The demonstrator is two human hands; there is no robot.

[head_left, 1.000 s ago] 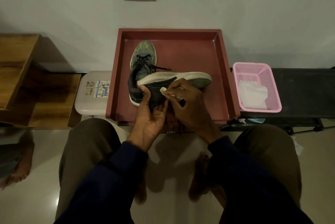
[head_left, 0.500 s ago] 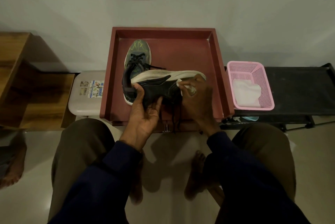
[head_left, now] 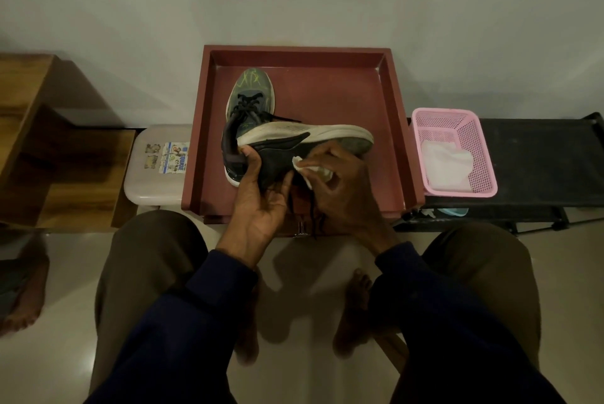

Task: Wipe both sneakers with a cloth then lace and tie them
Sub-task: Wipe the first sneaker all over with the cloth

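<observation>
- The left hand point(head_left: 261, 204) holds the heel end of one sneaker point(head_left: 304, 142). The thumb sits on the heel and the fingers curl under the dark side.
- This sneaker is tipped on its side. Its pale sole faces the wall and its toe points right, close to the right wall of the red tray point(head_left: 395, 129) but not touching it.
- The right hand point(head_left: 343, 188) pinches a small white cloth point(head_left: 310, 171) and presses it on the dark side of the shoe, near the middle.
- Black laces point(head_left: 312, 217) hang down from the shoe, past the tray's front edge.
- I cannot tell if the held shoe touches the tray floor.
- The second sneaker point(head_left: 251, 93) stands flat in the tray's left half, toe toward the wall. Its heel is hidden behind the held shoe.
- Bare red tray floor shows behind the held shoe and to the right of the second one.
- A pink basket point(head_left: 487, 155) sits just beside the tray's right edge, on a black bench point(head_left: 539, 155), with a white rag point(head_left: 447, 165) inside.
- A pale stool point(head_left: 157, 175) sits just beside the tray's left edge.
</observation>
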